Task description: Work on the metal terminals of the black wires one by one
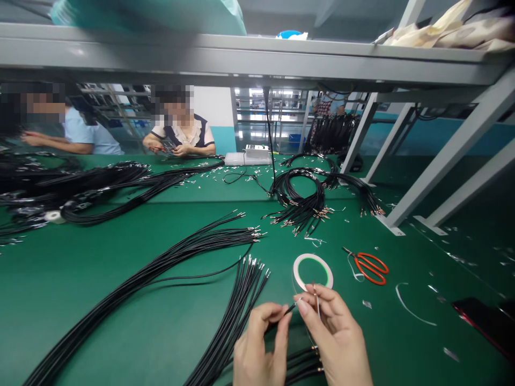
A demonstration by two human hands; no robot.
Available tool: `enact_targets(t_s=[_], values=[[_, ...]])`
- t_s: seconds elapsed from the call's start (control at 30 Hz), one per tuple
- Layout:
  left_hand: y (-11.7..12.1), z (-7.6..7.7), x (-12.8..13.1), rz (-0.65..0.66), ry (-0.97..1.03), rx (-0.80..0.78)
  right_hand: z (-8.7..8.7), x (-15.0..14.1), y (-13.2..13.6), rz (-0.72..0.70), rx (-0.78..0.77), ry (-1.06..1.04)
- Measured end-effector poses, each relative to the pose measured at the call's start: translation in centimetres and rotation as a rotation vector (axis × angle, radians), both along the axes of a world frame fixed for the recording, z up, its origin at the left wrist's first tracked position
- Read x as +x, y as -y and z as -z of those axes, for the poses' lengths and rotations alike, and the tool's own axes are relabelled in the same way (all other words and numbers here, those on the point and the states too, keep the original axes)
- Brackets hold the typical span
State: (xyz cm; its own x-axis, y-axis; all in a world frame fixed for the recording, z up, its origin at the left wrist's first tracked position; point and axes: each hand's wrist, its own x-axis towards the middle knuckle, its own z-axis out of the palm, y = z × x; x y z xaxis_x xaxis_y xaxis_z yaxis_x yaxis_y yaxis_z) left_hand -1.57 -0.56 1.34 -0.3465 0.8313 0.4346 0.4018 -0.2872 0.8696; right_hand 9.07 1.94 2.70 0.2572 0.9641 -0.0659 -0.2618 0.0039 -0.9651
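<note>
My left hand pinches a black cable close to its end, thumb and forefinger closed on it. At the cable's tip, my right hand holds a thin white strip between thumb and fingers. Just behind the fingertips lies a roll of white tape with a green inner ring. Black cables with silvery ends lie left of my hands, and a second bundle stretches further left. Beneath my hands are more cables, partly covered.
Orange-handled scissors lie right of the tape. Coiled cables sit farther back, and a large cable pile is at the left. A grey shelf frame stands at the right. Two people sit across the green table.
</note>
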Motion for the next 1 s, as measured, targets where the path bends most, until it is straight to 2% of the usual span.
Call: enact_targets(t_s=[0.23, 0.43, 0.57, 0.63, 0.8, 1.0], values=[[-0.1, 0.0, -0.1, 0.005, -0.046, 0.09, -0.2, -0.4, -0.1, -0.073, 0.022, -0.043], [-0.2, -0.1, -0.2, 0.022, -0.06, 0.091, -0.4, -0.4, -0.1, -0.106, 0.038, -0.014], [-0.4, -0.2, -0.2, -0.043, -0.061, 0.063, -1.3, 0.4, -0.5, -0.056, 0.087, 0.065], [-0.4, -0.3, -0.2, -0.019, -0.054, 0.066, -1.6, 0.9, -0.5, -0.041, 0.092, 0.104], [-0.2, -0.5, -0.4, 0.076, -0.067, 0.093, -1.8, 1.5, 0.1, -0.103, 0.122, 0.224], [0.0, -0.8, -1.2, 0.042, -0.044, 0.039, -1.7, 1.6, 0.6, -0.167, 0.237, 0.433]])
